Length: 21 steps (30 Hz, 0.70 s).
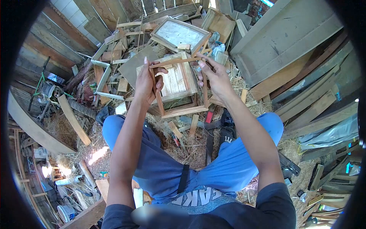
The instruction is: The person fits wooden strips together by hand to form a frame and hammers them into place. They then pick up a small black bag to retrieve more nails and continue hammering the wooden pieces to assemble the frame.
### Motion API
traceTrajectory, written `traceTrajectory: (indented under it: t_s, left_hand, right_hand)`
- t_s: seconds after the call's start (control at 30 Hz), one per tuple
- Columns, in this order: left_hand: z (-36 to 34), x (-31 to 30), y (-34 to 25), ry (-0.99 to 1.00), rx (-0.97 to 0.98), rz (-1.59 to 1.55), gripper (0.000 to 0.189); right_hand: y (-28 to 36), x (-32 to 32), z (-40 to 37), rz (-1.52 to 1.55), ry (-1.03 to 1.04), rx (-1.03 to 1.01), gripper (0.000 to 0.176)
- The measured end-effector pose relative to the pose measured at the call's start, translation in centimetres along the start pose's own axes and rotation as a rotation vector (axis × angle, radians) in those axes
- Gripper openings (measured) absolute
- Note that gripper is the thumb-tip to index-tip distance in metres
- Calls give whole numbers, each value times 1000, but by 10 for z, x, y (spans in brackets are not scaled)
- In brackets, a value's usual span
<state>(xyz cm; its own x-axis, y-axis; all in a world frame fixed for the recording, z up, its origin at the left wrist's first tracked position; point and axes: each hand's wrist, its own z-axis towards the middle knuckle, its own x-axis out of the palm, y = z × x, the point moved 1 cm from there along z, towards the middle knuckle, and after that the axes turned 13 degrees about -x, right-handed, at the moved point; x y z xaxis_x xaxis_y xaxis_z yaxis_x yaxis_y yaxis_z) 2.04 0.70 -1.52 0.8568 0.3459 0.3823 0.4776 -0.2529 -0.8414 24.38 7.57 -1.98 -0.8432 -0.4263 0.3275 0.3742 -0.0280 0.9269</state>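
Observation:
A small four-sided wooden frame is held up in front of me, tilted, with both hands on it. My left hand is closed round its left side piece, the thumb pointing up. On the opposite side, my right hand grips the frame near its upper right corner, thumb and fingers wrapped about the wood. Behind the frame, and partly covered by it, sits a pale slatted wooden box.
A framed panel lies on a heap of scrap wood beyond. A large grey board leans at the right. Between my knees lie a red-and-black screwdriver-like tool and a long dark blade. A curved plank stands at left.

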Motion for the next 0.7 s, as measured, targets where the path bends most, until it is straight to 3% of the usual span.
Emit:
traceTrajectory:
  t_s: [0.13,0.3,0.53,0.63,0.7]
  left_hand:
    - [-4,4,-1,-7,-5,-17,50]
    - [0,-2,0,123,20,-97,47]
    - [9,-12,-5,174,40,-262,45]
    - [29,-29,7,97,1,-130,40]
    - [45,-41,24,-69,-60,-102,37]
  right_hand:
    - [-3,-2,0,22,-18,31,42]
    - [5,6,0,116,-69,18,43]
    - [-5,10,9,226,-128,52,29]
    - [-21,12,13,167,-140,100,25]
    - [-45,8,15,101,-136,139,26]
